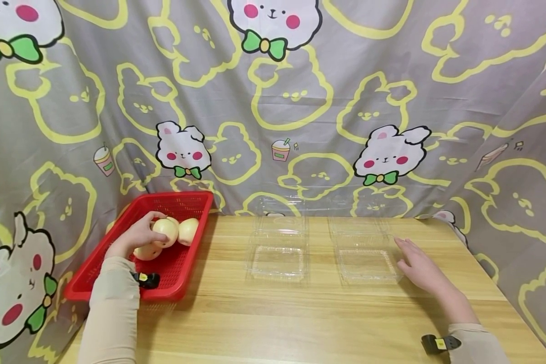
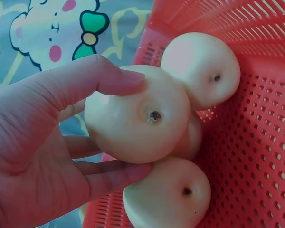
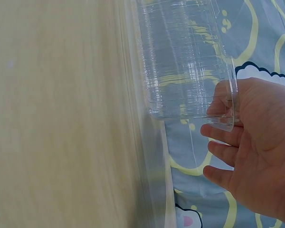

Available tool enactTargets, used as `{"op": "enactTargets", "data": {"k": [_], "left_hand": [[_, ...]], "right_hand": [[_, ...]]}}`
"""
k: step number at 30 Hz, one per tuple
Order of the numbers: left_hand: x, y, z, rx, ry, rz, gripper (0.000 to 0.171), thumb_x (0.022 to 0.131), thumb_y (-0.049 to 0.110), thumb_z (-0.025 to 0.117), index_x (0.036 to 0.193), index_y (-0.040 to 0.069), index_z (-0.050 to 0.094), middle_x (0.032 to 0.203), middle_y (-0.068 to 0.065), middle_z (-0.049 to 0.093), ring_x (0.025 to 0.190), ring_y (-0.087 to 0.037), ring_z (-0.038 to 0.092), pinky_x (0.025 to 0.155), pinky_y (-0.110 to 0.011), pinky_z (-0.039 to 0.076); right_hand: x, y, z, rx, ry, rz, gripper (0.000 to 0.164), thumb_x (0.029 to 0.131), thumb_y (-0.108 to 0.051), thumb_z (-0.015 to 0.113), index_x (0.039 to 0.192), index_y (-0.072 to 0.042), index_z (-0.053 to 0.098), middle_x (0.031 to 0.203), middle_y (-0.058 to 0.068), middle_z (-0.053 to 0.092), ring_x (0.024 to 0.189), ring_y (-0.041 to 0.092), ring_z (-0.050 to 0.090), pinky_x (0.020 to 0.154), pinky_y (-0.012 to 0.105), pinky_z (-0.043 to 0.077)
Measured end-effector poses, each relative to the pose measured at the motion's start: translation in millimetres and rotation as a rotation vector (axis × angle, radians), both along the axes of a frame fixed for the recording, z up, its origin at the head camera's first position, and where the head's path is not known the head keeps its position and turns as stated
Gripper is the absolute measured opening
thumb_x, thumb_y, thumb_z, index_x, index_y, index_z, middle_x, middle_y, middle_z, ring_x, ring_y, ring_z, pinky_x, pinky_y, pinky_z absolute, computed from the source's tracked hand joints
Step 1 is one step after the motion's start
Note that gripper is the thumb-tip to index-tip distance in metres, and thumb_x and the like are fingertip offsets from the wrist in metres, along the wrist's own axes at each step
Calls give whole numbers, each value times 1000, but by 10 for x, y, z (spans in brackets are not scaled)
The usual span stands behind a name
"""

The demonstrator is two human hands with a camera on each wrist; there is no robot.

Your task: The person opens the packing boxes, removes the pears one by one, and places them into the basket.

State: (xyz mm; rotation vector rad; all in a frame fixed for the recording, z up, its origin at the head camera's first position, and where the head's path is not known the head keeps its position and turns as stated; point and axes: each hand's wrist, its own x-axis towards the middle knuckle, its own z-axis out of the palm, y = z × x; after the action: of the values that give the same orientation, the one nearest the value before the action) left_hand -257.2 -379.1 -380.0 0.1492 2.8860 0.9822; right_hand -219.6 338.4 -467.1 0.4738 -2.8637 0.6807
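In the head view, my left hand (image 1: pixel 138 235) grips a pale yellow apple (image 1: pixel 166 231) inside the red plastic basket (image 1: pixel 177 283). The left wrist view shows the thumb over this apple (image 2: pixel 133 118) and fingers beneath it. Other pale apples lie against it, one upper right (image 2: pixel 199 69) and one below (image 2: pixel 168 192); another is mostly hidden behind. My right hand (image 1: pixel 420 268) is at the right side of a clear plastic box (image 1: pixel 368 265), fingers extended. In the right wrist view its thumb shows through a corner of the clear box (image 3: pixel 180 61); the other fingers are loosely bent.
A second clear plastic box (image 1: pixel 278 260) stands open on the wooden table (image 1: pixel 300 318), left of the first. Both boxes have raised lids at the back. A grey patterned curtain (image 1: pixel 227 101) hangs behind the table and at its sides.
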Motion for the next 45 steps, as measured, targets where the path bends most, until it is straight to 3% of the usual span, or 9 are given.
{"op": "enactTargets", "data": {"k": [8, 15, 22, 30, 38, 45], "left_hand": [[22, 56, -8, 27, -96, -26, 72, 80, 18, 76, 137, 2, 36, 126, -26, 46, 109, -37, 46, 79, -33, 47], [14, 120, -7, 15, -112, -37, 72, 79, 17, 77, 137, 3, 36, 128, -26, 46, 111, -37, 45, 81, -37, 49], [-34, 172, -26, 48, -174, -30, 75, 76, 14, 77, 138, 5, 36, 130, -25, 44, 112, -37, 44, 79, -34, 51], [-101, 195, -96, 43, -183, -45, 78, 76, 13, 79, 137, 2, 32, 130, -27, 41, 113, -39, 42, 87, -38, 43], [-171, 210, -163, -48, -149, -62, 76, 73, 10, 81, 134, -3, 36, 125, -30, 45, 107, -37, 46, 85, -34, 44], [-179, 216, -182, -26, -190, -68, 80, 72, 10, 82, 135, -4, 34, 127, -29, 43, 112, -38, 43, 90, -39, 43]], "right_hand": [[2, -6, 4, 8, -11, -4, 60, 87, -3, 58, 141, 14, 37, 143, 38, 38, 133, 57, 32, 107, 66, 28], [11, -4, 17, 2, -16, -4, 61, 87, -3, 58, 141, 14, 36, 143, 38, 37, 133, 57, 31, 107, 67, 28], [18, 4, 21, -10, -3, 2, 60, 87, -3, 57, 141, 15, 37, 142, 39, 38, 132, 58, 32, 106, 67, 28], [18, 9, 16, -9, 3, 2, 61, 86, -2, 56, 141, 15, 36, 143, 39, 37, 132, 58, 32, 106, 68, 28], [13, -8, 33, 2, -11, -9, 61, 87, -3, 58, 142, 13, 36, 144, 38, 37, 133, 57, 32, 107, 67, 28], [22, -25, 57, 4, -19, -9, 61, 87, -3, 57, 142, 14, 36, 143, 38, 37, 133, 57, 32, 107, 67, 28]]}}
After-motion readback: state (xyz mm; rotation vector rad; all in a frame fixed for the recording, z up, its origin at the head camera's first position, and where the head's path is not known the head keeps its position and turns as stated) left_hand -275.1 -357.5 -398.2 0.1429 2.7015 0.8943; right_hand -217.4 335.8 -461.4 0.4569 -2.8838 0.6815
